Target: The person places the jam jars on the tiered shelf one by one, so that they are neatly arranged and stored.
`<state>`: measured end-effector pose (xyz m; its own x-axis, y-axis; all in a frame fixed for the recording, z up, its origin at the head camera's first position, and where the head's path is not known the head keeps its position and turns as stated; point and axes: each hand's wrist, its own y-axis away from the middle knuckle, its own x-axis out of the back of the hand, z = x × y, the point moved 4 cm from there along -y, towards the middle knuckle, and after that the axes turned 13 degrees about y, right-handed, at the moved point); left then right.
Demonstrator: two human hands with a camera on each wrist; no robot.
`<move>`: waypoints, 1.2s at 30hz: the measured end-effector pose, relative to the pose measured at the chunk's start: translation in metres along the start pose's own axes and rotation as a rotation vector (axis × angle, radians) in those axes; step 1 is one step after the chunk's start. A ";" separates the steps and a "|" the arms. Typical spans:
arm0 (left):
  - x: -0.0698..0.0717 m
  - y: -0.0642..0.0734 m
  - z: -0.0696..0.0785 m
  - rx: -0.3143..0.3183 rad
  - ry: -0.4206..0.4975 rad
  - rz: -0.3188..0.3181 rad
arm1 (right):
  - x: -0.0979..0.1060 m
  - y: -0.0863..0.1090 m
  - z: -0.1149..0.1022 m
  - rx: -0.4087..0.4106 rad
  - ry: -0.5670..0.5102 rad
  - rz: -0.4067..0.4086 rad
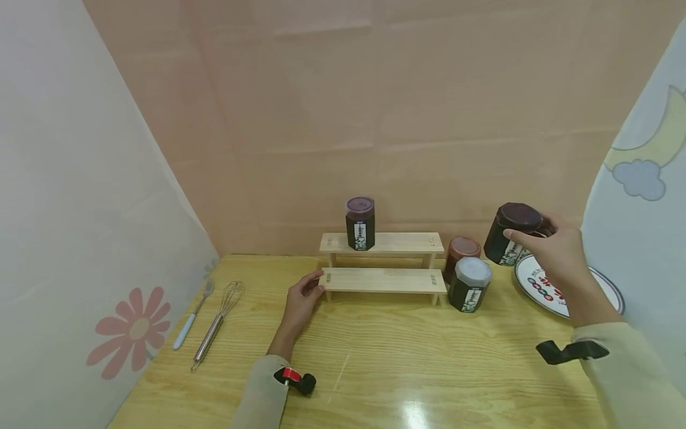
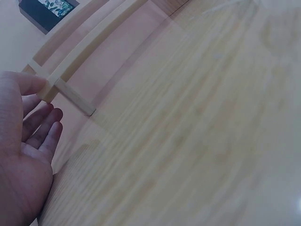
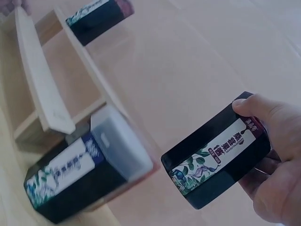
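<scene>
My right hand [image 1: 560, 247] grips a black octagonal jar [image 3: 214, 153] by its dark lid end. This jar is up in the air beside the plate, tilted, its white label facing the right wrist camera. My left hand [image 1: 302, 301] pinches the left end of the lower board of a two-step wooden shelf [image 1: 383, 280], thumb over the end and fingers below it. On the upper step, left of its middle, stands a jar with a purple lid [image 1: 360, 225]. Right of the shelf stand a jar with a pale grey lid [image 1: 470, 285] and, behind it, one with a reddish lid [image 1: 460, 253].
A white plate with red print [image 1: 602, 286] lies on the table [image 1: 375, 357] at the right, partly behind my right forearm. At the left lie a whisk [image 1: 217, 325] and a fork with a pale blue handle [image 1: 193, 316]. Cloth-like walls [image 1: 289, 119] enclose the back and both sides.
</scene>
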<state>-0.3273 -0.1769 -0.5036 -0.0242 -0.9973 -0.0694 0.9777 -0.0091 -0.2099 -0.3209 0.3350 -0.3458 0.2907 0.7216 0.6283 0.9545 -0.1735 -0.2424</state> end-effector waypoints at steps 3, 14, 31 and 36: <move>0.000 0.001 0.000 0.001 0.006 -0.004 | -0.004 0.000 -0.010 0.002 -0.062 0.002; 0.000 0.000 0.001 0.009 0.015 -0.009 | -0.026 -0.004 -0.039 -0.006 -0.034 -0.035; -0.003 -0.001 -0.001 0.009 0.020 0.007 | -0.064 -0.014 -0.068 0.070 -0.105 -0.063; -0.003 -0.001 -0.001 0.003 0.015 0.006 | -0.074 -0.016 -0.076 0.077 -0.127 -0.063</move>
<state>-0.3282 -0.1742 -0.5038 -0.0215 -0.9962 -0.0850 0.9784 -0.0035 -0.2067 -0.3524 0.2337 -0.3318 0.2155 0.8092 0.5465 0.9613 -0.0774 -0.2645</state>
